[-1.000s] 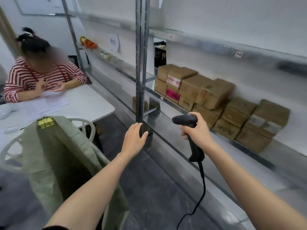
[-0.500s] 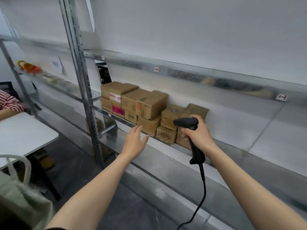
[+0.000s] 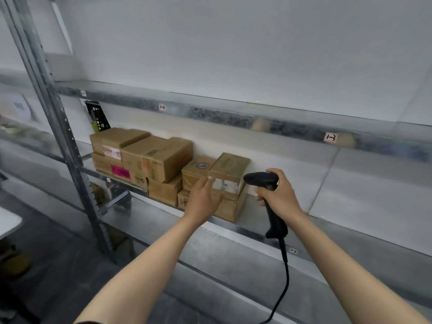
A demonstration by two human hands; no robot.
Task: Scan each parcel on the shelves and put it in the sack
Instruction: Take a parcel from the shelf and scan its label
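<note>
Several brown cardboard parcels are stacked in two layers on the metal shelf (image 3: 257, 232). The rightmost upper parcel (image 3: 230, 169) has a white label on its front. My left hand (image 3: 203, 198) reaches out with straight, spread fingers just in front of that label; whether it touches the box I cannot tell. My right hand (image 3: 279, 194) grips a black corded barcode scanner (image 3: 263, 180), whose head points left at the same parcel from close by. The sack is out of view.
A steel upright (image 3: 58, 141) stands at the left. The upper shelf rail (image 3: 233, 115) carries tags 1-2 and 1-3. A lower shelf (image 3: 210, 277) runs beneath my arms. The scanner cable (image 3: 284, 284) hangs down. A white table corner (image 3: 9, 222) shows at far left.
The view has swung right, away from the seated person, the table and the green sack. Both hands have moved forward to the rightmost parcels, the scanner still gripped in my right hand.
</note>
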